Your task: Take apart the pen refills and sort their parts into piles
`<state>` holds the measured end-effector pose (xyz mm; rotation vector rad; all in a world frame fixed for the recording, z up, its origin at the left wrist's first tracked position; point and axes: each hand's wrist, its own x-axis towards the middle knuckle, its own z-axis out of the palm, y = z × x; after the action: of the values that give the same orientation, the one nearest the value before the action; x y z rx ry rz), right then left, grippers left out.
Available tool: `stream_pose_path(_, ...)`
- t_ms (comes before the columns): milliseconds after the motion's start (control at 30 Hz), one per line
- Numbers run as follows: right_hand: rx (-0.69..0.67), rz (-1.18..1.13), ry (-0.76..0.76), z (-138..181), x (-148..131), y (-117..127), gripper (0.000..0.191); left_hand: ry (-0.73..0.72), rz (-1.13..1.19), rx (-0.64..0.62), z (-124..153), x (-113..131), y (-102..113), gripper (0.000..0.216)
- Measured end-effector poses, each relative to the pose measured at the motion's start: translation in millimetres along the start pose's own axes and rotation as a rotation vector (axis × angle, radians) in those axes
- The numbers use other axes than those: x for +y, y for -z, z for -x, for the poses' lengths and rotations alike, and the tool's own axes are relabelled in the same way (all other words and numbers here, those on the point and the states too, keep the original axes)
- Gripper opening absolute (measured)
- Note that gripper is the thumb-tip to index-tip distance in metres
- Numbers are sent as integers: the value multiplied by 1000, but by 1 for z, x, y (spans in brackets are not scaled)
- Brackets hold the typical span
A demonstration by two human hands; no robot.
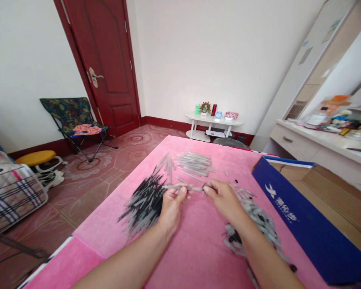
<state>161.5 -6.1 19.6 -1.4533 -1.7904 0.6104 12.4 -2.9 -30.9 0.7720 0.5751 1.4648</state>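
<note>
Both of my hands hold one slim grey pen [185, 187] level above the pink table cover [195, 249]. My left hand [172, 204] pinches its left part with fingers closed. My right hand [224, 197] pinches the right end, fingers closed too. A heap of black pen refills [144, 198] lies just left of my left hand. A pile of clear pen barrels [194, 163] lies beyond the hands. Small grey caps [258, 220] are heaped under and right of my right forearm.
An open blue cardboard box [301, 224] stands at the table's right. A folding chair [75, 120], a yellow stool [36, 157] and a red door [104, 60] are on the left. A small white table [213, 122] stands by the far wall, a dresser [319, 144] at right.
</note>
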Motion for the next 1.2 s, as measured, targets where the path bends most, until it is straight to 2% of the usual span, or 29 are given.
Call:
stream_pose_path(100,61,122,-8,4,-3,-8,36,-42,-21,4,0,-1,1,15)
stream_pose_path(167,76,106,-23,5,-4,-11,41,-56,-29,20,-1,0,2,14)
stream_pose_path(367,94,-107,-27,3,2,-16,17,-41,-14,46,-1,2,2,14)
stream_pose_path(400,85,-100,-20,3,3,-17,19,-35,-3,46,-1,2,2,14)
stream_pose_path(533,48,-34,-34,3,5,-15,44,-15,25,38,-2,1,2,14)
stream_pose_path(600,43,-69,-51,3,5,-15,42,-7,37,54,-2,1,3,14)
stream_pose_path(733,38,-144,-4,3,5,-16,25,8,64,71,-3,1,4,15)
stream_pose_path(867,-21,-97,-47,4,5,-17,46,13,70,49,-3,0,4,15)
stream_pose_path(1033,8,-92,-11,4,5,-15,32,12,67,40,-3,-1,5,14)
stream_pose_path(1133,-34,-84,-51,4,5,-15,46,17,74,38,-3,0,6,15)
stream_pose_path(1200,-27,-82,-63,4,6,-15,47,17,82,47,-3,0,5,16)
